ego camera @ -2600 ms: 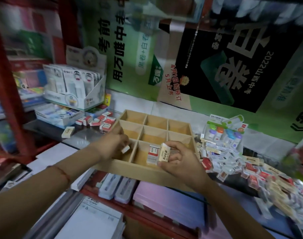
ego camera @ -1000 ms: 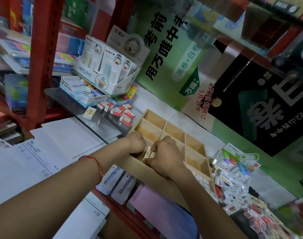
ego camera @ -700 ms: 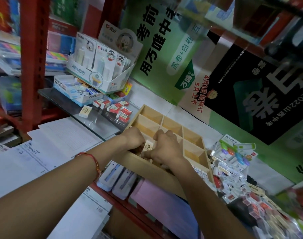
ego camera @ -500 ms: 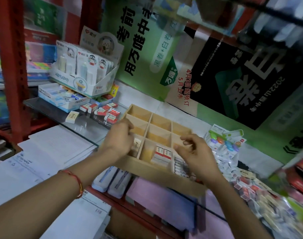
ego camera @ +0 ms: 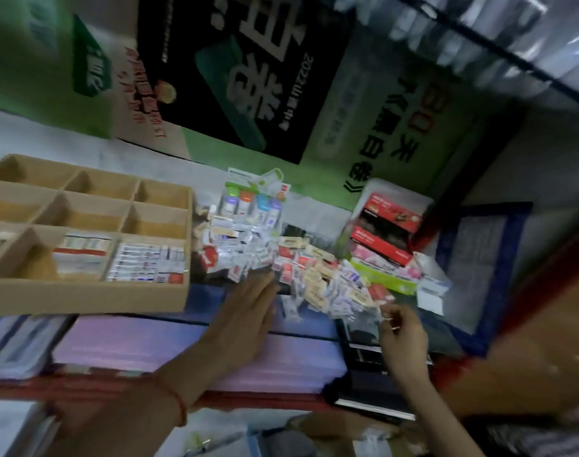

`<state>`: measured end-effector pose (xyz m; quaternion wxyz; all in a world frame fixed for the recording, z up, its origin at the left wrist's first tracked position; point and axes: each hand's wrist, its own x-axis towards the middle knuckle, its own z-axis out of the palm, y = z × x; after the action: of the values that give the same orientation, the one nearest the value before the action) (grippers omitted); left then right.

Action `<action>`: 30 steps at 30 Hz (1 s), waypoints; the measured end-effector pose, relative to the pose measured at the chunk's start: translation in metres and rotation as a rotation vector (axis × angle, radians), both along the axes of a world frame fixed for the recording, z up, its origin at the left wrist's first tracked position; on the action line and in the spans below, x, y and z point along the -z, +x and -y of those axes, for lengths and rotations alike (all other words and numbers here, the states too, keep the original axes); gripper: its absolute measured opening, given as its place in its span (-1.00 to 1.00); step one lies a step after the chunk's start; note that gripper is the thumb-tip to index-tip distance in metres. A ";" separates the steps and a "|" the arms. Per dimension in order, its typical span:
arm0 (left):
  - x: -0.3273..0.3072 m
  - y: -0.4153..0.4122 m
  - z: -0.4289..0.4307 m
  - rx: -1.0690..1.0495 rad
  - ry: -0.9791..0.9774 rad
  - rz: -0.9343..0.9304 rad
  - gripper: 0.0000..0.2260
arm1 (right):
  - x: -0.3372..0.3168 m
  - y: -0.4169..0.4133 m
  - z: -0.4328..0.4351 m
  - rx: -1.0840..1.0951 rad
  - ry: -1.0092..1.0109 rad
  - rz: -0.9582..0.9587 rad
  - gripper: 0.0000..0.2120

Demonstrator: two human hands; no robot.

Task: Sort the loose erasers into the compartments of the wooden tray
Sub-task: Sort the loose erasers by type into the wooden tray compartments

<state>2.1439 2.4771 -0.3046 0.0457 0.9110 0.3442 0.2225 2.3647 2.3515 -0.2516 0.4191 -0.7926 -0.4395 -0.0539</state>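
The wooden tray (ego camera: 83, 296) sits at the left with nine compartments. Its front row holds red-and-white erasers (ego camera: 83, 255) in the middle cell and blue-and-white erasers (ego camera: 148, 263) in the right cell. A heap of loose erasers (ego camera: 314, 275) lies to the right of the tray. My left hand (ego camera: 248, 311) reaches toward the heap's near edge with straight fingers and holds nothing. My right hand (ego camera: 400, 328) hovers at the heap's right side, its fingers loosely curled around nothing I can make out. The frame is blurred.
A blister pack of coloured bottles (ego camera: 251, 199) stands behind the heap. Red and pink boxes (ego camera: 383, 235) are stacked at the right beside a green box (ego camera: 383, 278). Purple paper stacks (ego camera: 195, 344) lie on the shelf below. Posters cover the back wall.
Both hands have left the tray and swung right to the heap of loose erasers. My view has turned right with them, so the tray now lies at the left.
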 end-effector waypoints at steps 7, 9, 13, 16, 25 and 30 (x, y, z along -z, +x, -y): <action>0.011 0.006 -0.004 -0.063 -0.005 -0.207 -0.35 | 0.006 0.030 -0.046 -0.154 -0.218 0.222 -0.67; 0.010 0.006 -0.005 -0.061 -0.039 -0.182 -0.27 | 0.011 0.039 -0.059 -0.130 -0.393 0.401 -0.63; 0.009 0.006 -0.003 -0.034 -0.118 -0.144 -0.02 | 0.017 0.049 -0.067 -0.066 -0.500 0.493 -0.62; 0.002 0.008 0.001 -0.100 -0.166 -0.157 -0.14 | 0.011 0.051 -0.065 -0.079 -0.477 0.468 -0.65; -0.049 0.018 0.055 -0.049 -0.980 0.887 -0.60 | -0.020 -0.076 -0.025 -0.406 0.140 0.085 -0.83; -0.060 0.014 0.063 -0.106 -1.225 0.958 -0.82 | -0.008 -0.112 -0.027 -0.662 0.044 -0.022 -0.57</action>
<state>2.1580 2.4138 -0.2443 0.6737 0.5102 0.3916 0.3641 2.2528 2.3785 -0.2432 0.4358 -0.5980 -0.6674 0.0843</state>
